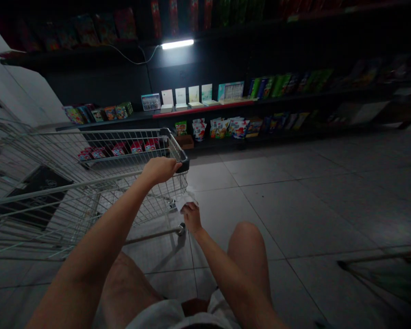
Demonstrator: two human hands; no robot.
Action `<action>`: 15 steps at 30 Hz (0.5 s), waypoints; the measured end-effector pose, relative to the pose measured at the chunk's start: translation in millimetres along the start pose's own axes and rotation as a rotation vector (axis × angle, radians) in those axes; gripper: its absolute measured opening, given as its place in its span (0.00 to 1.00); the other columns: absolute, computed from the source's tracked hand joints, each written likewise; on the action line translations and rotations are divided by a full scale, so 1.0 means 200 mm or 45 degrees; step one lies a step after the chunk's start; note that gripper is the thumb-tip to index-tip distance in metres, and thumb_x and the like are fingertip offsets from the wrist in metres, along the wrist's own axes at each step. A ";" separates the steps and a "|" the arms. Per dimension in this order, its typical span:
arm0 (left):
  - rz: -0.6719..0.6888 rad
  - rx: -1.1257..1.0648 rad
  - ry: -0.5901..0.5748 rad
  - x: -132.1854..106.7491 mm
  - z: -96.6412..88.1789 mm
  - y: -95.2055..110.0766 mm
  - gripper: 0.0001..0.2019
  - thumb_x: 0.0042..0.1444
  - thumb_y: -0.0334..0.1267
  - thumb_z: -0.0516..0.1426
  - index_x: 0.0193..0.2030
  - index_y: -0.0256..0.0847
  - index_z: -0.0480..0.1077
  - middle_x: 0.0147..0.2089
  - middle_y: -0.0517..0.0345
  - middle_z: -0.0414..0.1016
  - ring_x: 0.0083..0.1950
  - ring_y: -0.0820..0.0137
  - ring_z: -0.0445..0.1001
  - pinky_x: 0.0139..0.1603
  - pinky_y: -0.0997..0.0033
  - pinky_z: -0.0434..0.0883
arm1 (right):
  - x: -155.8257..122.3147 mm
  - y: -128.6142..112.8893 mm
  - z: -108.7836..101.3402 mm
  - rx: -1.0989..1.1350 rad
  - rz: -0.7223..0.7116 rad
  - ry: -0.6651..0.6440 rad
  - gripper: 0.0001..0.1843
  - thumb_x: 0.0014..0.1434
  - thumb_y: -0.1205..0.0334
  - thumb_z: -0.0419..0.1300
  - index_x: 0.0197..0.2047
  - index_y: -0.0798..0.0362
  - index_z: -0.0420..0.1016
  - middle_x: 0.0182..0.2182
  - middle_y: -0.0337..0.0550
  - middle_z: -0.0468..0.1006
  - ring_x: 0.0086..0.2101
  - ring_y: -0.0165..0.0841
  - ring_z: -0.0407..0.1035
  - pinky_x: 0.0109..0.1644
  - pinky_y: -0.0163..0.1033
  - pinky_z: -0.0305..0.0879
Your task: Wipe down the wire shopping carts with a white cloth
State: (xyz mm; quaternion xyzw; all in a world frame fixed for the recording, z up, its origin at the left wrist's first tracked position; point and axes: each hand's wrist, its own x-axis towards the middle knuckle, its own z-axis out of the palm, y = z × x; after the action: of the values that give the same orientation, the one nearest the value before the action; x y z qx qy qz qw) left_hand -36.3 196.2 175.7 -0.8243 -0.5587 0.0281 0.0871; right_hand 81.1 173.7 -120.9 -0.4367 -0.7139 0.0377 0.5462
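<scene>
A metal wire shopping cart (89, 183) stands to my left, its black-cornered front end turned toward me. My left hand (160, 169) is closed over the top rim of the cart, right by the black plastic corner (183, 163). Lower down, my right hand (192, 216) pinches a crumpled white cloth or tissue (186, 199). The white piece is at the outside of the cart's end wires; whether it touches them I cannot tell. Below it is a small caster wheel (181, 229) of the cart.
Dark shelves with books (181, 98) and snack packets (229, 127) run along the back. A lit tube lamp (177, 44) hangs under a shelf. A black panel (34, 196) shows through the cart's wires. My bent knees are below; a dark-tipped frame (344, 265) stands on the tiled floor at right.
</scene>
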 end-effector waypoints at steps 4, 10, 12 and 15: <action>0.010 0.036 0.026 0.00 0.01 0.00 0.32 0.68 0.56 0.36 0.46 0.40 0.76 0.44 0.41 0.81 0.46 0.53 0.79 0.41 0.59 0.69 | 0.08 0.01 -0.06 0.009 0.062 0.253 0.12 0.57 0.70 0.53 0.37 0.53 0.78 0.38 0.47 0.75 0.45 0.39 0.67 0.51 0.48 0.66; -0.007 0.043 0.033 -0.01 0.01 0.00 0.30 0.68 0.54 0.37 0.46 0.41 0.76 0.43 0.41 0.81 0.46 0.54 0.78 0.42 0.59 0.69 | 0.28 0.10 -0.03 0.208 0.183 0.137 0.13 0.56 0.66 0.54 0.42 0.53 0.77 0.46 0.49 0.75 0.51 0.39 0.66 0.58 0.46 0.64; -0.008 0.038 0.030 -0.02 0.01 0.00 0.31 0.68 0.55 0.37 0.47 0.41 0.77 0.43 0.41 0.81 0.45 0.54 0.78 0.42 0.59 0.69 | 0.21 0.16 -0.05 0.230 0.295 0.128 0.10 0.52 0.66 0.55 0.36 0.53 0.76 0.40 0.47 0.75 0.45 0.37 0.68 0.52 0.42 0.67; -0.008 0.036 0.048 -0.03 0.01 0.00 0.32 0.67 0.56 0.36 0.45 0.41 0.77 0.43 0.41 0.81 0.44 0.54 0.79 0.41 0.58 0.69 | 0.08 0.22 -0.08 0.277 0.463 0.168 0.06 0.47 0.67 0.54 0.28 0.54 0.72 0.32 0.43 0.73 0.36 0.34 0.68 0.45 0.38 0.68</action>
State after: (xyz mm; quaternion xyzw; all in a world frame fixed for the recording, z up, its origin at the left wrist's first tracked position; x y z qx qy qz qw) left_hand -39.0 191.6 173.4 -0.8217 -0.5590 0.0202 0.1094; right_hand 118.9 204.5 -126.4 -0.4982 -0.5777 0.1838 0.6199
